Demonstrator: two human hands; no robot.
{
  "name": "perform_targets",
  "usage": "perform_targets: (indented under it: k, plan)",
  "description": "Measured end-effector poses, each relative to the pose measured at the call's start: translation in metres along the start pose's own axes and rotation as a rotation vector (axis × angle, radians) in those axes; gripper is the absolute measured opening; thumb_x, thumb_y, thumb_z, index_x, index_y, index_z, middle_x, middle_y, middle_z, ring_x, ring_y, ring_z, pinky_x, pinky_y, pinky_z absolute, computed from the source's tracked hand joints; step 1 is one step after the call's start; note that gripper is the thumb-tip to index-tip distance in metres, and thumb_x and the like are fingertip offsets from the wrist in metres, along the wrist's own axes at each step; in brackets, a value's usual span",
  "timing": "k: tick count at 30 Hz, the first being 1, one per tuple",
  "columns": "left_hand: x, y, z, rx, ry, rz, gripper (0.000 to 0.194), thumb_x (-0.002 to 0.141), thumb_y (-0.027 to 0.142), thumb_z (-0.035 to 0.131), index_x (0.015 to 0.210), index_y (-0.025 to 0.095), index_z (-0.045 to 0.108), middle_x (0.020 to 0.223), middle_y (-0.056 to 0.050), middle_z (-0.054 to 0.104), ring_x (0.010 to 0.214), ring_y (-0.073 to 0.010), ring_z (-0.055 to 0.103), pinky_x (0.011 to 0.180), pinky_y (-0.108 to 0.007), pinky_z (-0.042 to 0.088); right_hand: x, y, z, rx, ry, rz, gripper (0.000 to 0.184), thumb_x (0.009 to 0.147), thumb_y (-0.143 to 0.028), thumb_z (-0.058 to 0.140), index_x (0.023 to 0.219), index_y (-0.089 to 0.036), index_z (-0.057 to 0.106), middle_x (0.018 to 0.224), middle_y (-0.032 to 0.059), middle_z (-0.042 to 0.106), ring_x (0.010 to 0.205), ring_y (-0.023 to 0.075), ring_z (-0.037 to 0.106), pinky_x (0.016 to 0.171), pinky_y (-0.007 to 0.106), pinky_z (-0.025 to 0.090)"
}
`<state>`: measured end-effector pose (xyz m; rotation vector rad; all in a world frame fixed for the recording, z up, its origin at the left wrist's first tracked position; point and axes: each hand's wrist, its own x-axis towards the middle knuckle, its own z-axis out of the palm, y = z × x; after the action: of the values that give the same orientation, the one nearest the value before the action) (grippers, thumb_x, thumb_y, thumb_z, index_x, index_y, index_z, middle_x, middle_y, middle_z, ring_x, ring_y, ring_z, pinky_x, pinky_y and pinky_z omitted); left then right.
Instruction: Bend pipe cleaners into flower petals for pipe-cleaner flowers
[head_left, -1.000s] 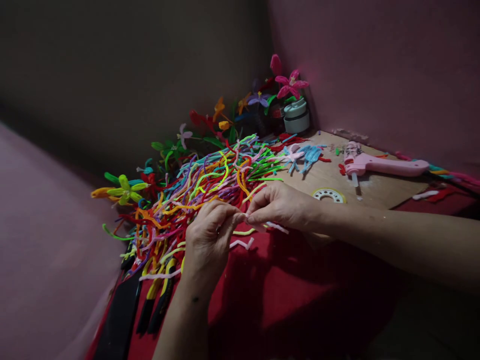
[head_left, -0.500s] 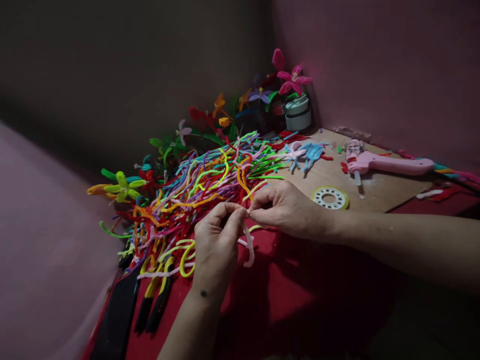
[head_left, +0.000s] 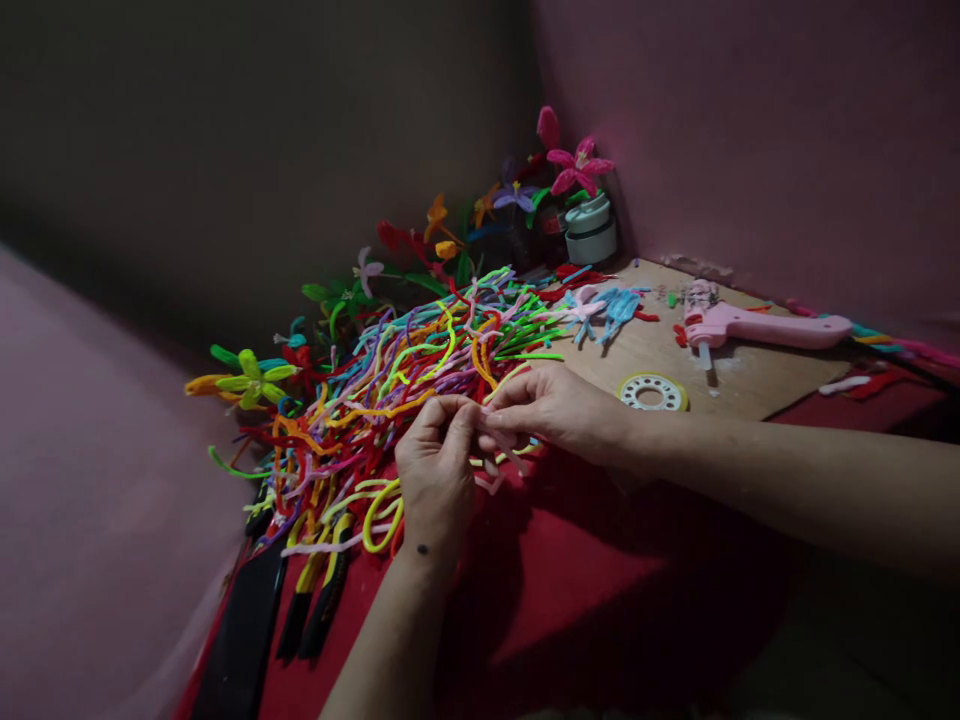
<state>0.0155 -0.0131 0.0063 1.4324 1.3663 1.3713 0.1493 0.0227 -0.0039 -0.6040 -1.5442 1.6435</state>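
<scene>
Between my two hands is a pale pink pipe cleaner (head_left: 511, 455), bent, with its lower part hanging beneath the fingertips. My left hand (head_left: 441, 455) pinches it between thumb and forefinger. Fingertips of my right hand (head_left: 551, 412) meet the left ones and pinch the same pipe cleaner from the right; the exact spot they grip is partly hidden. Just behind the hands spreads a big heap of many-coloured pipe cleaners (head_left: 420, 350). A loose yellow pipe cleaner (head_left: 369, 525) curls beside my left wrist.
On a wooden board (head_left: 742, 385) lie a pink glue gun (head_left: 772, 325) and a white-and-yellow tape roll (head_left: 652, 393). Yellow-black pliers (head_left: 319, 590) and a black flat object (head_left: 240, 630) sit at left. Pipe-cleaner flowers (head_left: 581, 167) and a pale lidded container (head_left: 590, 230) stand behind.
The hanging end of the pink pipe cleaner has swung up and right, nearer my right fingers. Both hands remain pinched together, and the view has shifted slightly.
</scene>
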Motion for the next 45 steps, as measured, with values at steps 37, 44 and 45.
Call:
perform_targets:
  k: [37,44,45]
  plan:
    - [-0.001,-0.009,-0.008,0.645,0.092,0.293,0.011,0.083,0.025,0.046,0.076,0.018,0.051,0.067,0.0,0.058,0.058,-0.0108,0.053,0.056,-0.021,0.041,-0.001,0.006,0.003,-0.007,-0.13,0.127,0.035,0.076,-0.038,0.057,0.055,-0.01,0.059,0.047,0.0001,0.055,0.038,0.0058,0.043,0.042,0.02,0.033]
    - [0.005,-0.001,-0.013,0.182,0.021,0.052,0.012,0.078,0.027,0.054,0.072,0.017,0.051,0.055,0.005,0.048,0.044,-0.006,0.042,0.043,-0.018,0.034,0.002,0.005,0.003,0.074,-0.037,0.215,0.022,0.072,-0.026,0.061,0.059,-0.009,0.061,0.048,0.0021,0.059,0.038,0.0069,0.048,0.04,0.018,0.036]
    - [0.007,0.001,-0.016,0.053,-0.043,-0.024,0.012,0.077,0.028,0.056,0.075,0.017,0.052,0.054,0.005,0.047,0.043,-0.0054,0.041,0.041,-0.017,0.033,0.002,0.006,0.003,0.094,-0.031,0.232,0.02,0.071,-0.024,0.061,0.059,-0.009,0.061,0.048,0.0021,0.06,0.037,0.0071,0.048,0.038,0.018,0.035]
